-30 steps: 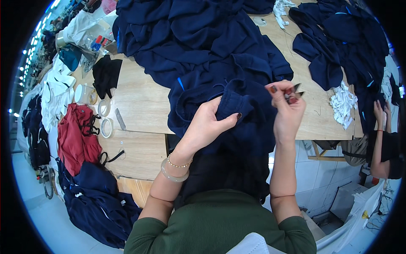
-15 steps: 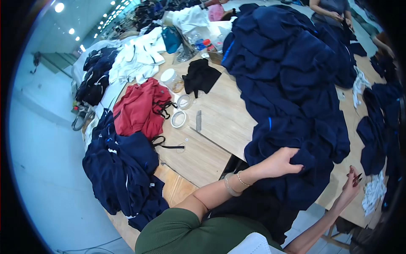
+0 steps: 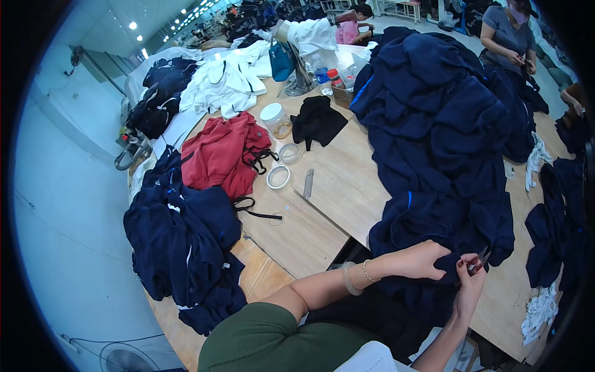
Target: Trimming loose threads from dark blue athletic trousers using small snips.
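Navy garment [image 3: 427,217] in grip of left hand [image 3: 420,260], apparently for steadiness — snips [image 3: 483,255] in grip of right hand [image 3: 471,284], blades outward.

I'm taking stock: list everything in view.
Navy garment pile: one, dark blue, centre
Navy garment heap: one, dark blue, left
Red garment: one, red, beside heap
White garments: uncounted, white, far left
Black cloth: one, black, left of pile
Jar: one, clear, by black cloth
Tape rolls: two, pale, by red garment
Strip: one, grey, right of rolls
Bag: one, teal, far side
Red-capped bottle: one, red, by pile
White scraps: uncounted, white, right
Co-workers: at least two, pink, grey tops, background
Snips: one, dark, lower right
Left hand: one, bare, at pile
Right hand: one, bare, holding snips
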{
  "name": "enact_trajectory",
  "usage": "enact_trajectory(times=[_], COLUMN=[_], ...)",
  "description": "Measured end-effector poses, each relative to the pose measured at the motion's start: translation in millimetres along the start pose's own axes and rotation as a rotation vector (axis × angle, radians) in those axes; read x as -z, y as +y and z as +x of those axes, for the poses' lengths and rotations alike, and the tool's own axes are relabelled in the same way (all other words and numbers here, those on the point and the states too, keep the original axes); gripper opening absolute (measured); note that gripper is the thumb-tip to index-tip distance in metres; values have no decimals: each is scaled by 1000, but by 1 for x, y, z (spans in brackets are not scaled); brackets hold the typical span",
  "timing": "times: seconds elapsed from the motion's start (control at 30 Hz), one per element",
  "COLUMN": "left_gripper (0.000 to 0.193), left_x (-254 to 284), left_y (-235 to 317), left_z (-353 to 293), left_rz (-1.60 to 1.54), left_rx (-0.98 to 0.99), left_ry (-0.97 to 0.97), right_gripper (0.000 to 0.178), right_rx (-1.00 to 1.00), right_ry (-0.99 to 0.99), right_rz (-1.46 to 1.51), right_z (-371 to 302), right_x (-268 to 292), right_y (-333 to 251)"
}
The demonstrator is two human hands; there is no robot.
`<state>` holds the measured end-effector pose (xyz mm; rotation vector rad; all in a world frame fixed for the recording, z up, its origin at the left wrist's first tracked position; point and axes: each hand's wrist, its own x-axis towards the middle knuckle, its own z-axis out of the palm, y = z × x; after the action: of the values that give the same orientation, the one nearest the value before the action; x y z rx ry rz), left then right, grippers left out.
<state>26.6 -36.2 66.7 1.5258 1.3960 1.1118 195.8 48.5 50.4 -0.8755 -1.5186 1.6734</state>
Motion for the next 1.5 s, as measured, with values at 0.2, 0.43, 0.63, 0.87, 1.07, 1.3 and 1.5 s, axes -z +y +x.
enact_trajectory(times=[0.2, 0.43, 0.63, 0.87, 1.07, 1.3, 1.5], left_gripper=[23, 39, 47, 34, 29, 21, 29], left_x=[-2, -13, -14, -22, -11, 15, 9], left_y=[-43, -87, -77, -57, -54, -34, -17], left_z=[8, 5, 7, 2, 8, 3, 10], left_rz=[-204, -149, -28, 117, -180, -592, -599], left_rx=[87, 154, 147, 70, 170, 325, 303], left_ry=[-66, 39, 121, 315, 144, 154, 147], right_gripper=[20, 25, 21, 12, 9, 16, 20], right_rx=[151, 45, 26, 8, 59, 187, 290], right_ry=[126, 77, 48, 45, 167, 142, 105], right_rz=[-283, -355, -304, -223, -190, -370, -690], right_z=[19, 29, 20, 9, 9, 6, -6], right_x=[-9, 2, 5, 13, 16, 10, 13], right_y=[34, 81, 60, 57, 52, 0, -21])
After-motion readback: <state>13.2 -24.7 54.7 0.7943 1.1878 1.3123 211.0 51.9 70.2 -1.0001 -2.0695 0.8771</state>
